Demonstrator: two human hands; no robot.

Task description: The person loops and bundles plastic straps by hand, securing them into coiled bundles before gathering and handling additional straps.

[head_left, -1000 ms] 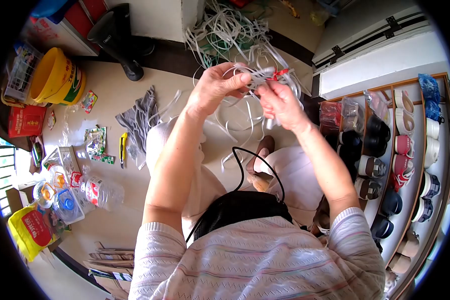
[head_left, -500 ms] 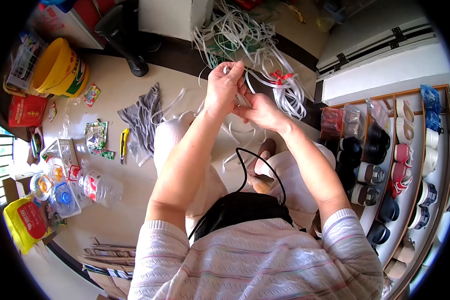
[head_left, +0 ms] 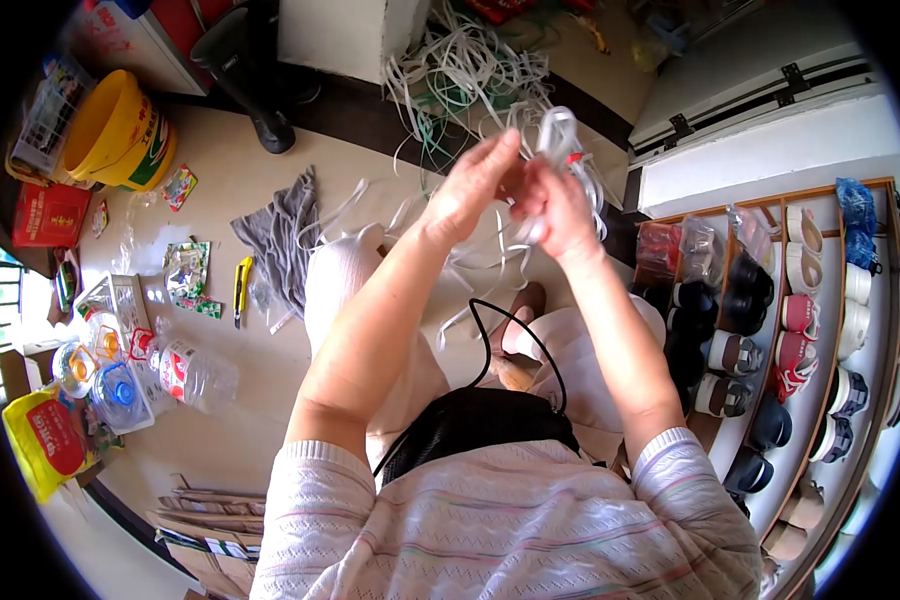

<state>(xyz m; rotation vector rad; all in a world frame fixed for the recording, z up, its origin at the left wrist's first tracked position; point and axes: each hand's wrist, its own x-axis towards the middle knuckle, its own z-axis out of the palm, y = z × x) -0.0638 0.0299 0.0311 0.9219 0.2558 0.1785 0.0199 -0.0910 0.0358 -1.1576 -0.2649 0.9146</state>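
My left hand (head_left: 475,188) is raised in front of my knees, its thumb side stretched out. Blur and overlap hide what its fingers are doing. Close beside it, my right hand (head_left: 562,212) has its fingers curled round white plastic strapping, a blurred piece of which shows below them. A looped bundle of white strapping (head_left: 558,130) with a red tie rises just beyond my right hand. Farther off, a tangled heap of white and green strapping (head_left: 470,65) lies on the floor. Loose white strips (head_left: 460,262) trail between my knees.
A grey cloth (head_left: 282,240) and a yellow utility knife (head_left: 241,290) lie on the left floor, near large plastic bottles (head_left: 190,372). A yellow bucket (head_left: 120,135) stands behind them. A shoe rack (head_left: 785,400) runs along the right. Black boots (head_left: 240,70) stand at the back.
My hands, pressed together before, have moved slightly apart, the right one shifting up and to the right. The looped white bundle with the red tie now appears higher, close beyond my right hand.
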